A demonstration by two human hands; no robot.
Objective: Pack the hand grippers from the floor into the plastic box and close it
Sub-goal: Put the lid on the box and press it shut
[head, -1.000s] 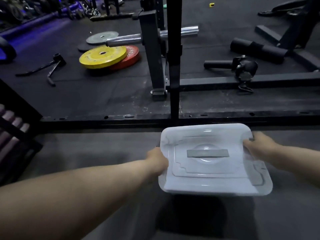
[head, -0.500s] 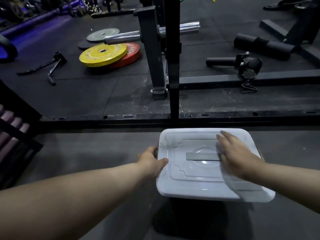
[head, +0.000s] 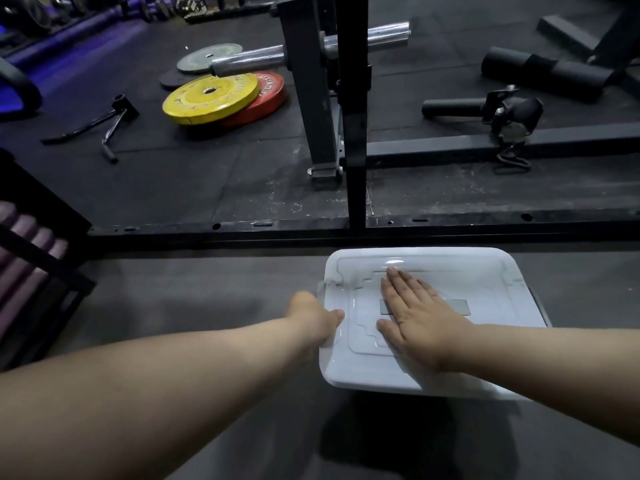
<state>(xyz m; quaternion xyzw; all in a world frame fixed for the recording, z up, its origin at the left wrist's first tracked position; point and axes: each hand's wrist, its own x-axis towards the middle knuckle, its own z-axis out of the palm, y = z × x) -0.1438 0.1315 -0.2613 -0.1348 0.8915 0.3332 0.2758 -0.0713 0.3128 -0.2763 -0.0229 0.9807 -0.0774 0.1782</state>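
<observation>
A clear plastic box (head: pixel 512 348) stands on the grey floor with its white lid (head: pixel 485 275) on top. My right hand (head: pixel 420 313) lies flat on the middle of the lid, fingers straight and together, covering part of a grey label. My left hand (head: pixel 311 318) grips the lid's left edge, thumb on top and fingers curled under the rim. No hand grippers show; the lid hides the box's inside.
A black rack upright (head: pixel 353 109) and floor rail (head: pixel 311 233) stand just beyond the box. Yellow and red weight plates (head: pixel 214 98), a barbell sleeve (head: pixel 311 46), a cable handle (head: pixel 104 126) and foam rollers (head: pixel 543 74) lie behind. A dark rack (head: pixel 31 271) is at the left.
My right hand left the lid's right edge, moved onto the lid's top and slid left to its centre. My left hand stayed on the left edge.
</observation>
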